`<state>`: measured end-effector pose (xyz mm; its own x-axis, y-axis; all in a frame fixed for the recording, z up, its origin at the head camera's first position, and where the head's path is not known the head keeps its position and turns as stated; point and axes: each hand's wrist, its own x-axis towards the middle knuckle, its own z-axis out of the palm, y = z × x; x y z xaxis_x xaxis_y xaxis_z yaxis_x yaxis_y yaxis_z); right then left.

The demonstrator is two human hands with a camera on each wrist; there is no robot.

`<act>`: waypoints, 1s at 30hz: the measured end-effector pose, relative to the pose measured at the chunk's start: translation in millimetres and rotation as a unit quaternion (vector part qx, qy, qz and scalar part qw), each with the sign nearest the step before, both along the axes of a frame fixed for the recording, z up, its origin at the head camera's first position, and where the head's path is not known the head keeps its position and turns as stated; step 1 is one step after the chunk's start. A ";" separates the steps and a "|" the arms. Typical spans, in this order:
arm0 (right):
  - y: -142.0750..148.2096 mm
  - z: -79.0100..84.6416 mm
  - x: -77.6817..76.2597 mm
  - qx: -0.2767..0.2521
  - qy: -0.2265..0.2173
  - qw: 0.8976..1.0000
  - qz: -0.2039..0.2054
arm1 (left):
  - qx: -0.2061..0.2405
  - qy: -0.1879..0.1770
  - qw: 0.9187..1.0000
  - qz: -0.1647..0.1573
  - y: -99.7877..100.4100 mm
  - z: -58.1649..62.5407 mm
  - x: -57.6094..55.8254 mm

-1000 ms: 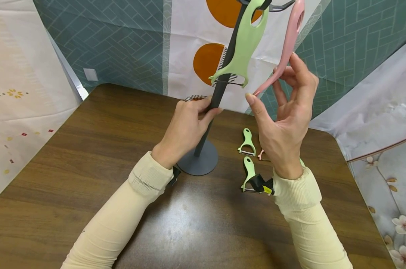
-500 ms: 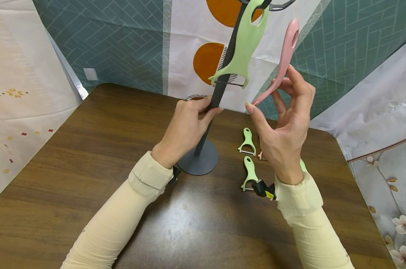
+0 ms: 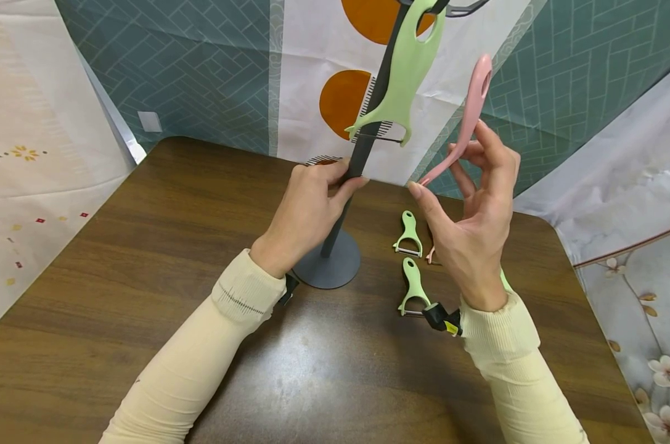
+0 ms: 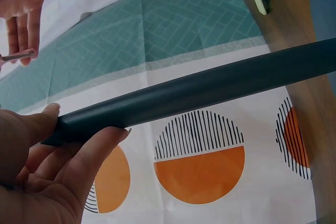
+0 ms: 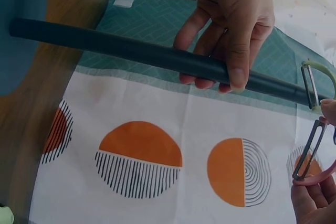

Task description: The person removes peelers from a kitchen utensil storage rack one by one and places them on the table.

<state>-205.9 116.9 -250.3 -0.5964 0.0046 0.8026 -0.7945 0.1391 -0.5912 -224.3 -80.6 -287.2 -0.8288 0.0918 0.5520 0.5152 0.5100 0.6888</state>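
My left hand (image 3: 307, 213) grips the dark pole (image 3: 361, 154) of an upright stand partway up, thumb on one side and fingers on the other. In my right hand (image 3: 476, 222), a pink peeler (image 3: 471, 108) is pinched between thumb and fingers, its handle pointing up. The right wrist view shows the pink peeler's blade (image 5: 310, 149) near the pole. A green peeler (image 3: 404, 74) hangs by its handle hole at the top of the stand, blade downward, left of the pink one. The stand's round base (image 3: 335, 271) sits on the table.
Two green peelers (image 3: 408, 234) lie on the wooden table (image 3: 201, 203) right of the base. A pink peeler (image 3: 431, 254) beside them is mostly hidden by my right hand. A bare dark hook (image 3: 468, 8) juts right from the stand's top. Patterned cloth (image 3: 201, 80) hangs behind.
My right hand has lowered with the pink peeler, bringing its handle down from beside the hook. The left hand, stand and hanging green peeler stay in place.
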 end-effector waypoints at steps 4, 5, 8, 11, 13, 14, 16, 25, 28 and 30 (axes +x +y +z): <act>2.6 -3.4 -0.3 0.001 -0.005 1.000 -0.001 | -0.001 0.000 1.000 0.000 0.0 -0.4 0.0; 3.2 -4.2 -0.5 0.002 -0.006 1.000 0.000 | 0.000 0.000 1.000 0.000 0.0 -0.4 -0.1; 5.8 -6.9 -0.8 0.004 -0.010 1.000 0.001 | -0.001 0.000 1.000 0.001 -0.1 -0.4 -0.2; 9.3 -10.3 -1.9 0.009 -0.013 1.000 -0.001 | -0.002 0.000 1.000 0.000 0.0 -0.1 -0.2; 11.8 -12.7 -2.8 0.012 -0.016 1.000 -0.005 | -0.002 0.001 1.000 -0.001 0.0 0.2 -0.2; 13.0 -13.9 -3.2 0.015 -0.017 1.000 -0.007 | -0.003 0.001 1.000 -0.001 0.0 0.2 -0.2; 15.2 -16.3 -3.8 0.022 -0.020 0.999 -0.011 | -0.003 0.000 1.000 -0.002 0.0 0.5 -0.1; 20.6 -24.2 -4.2 0.039 -0.026 0.999 -0.023 | -0.001 -0.002 1.000 -0.001 0.1 0.7 -0.3; 22.7 -26.1 -4.6 0.041 -0.026 0.998 -0.027 | -0.001 -0.005 1.000 -0.001 0.2 1.2 -0.4; 24.4 -27.6 -4.7 0.043 -0.027 0.998 -0.030 | -0.001 -0.006 1.000 -0.002 0.5 1.6 -0.4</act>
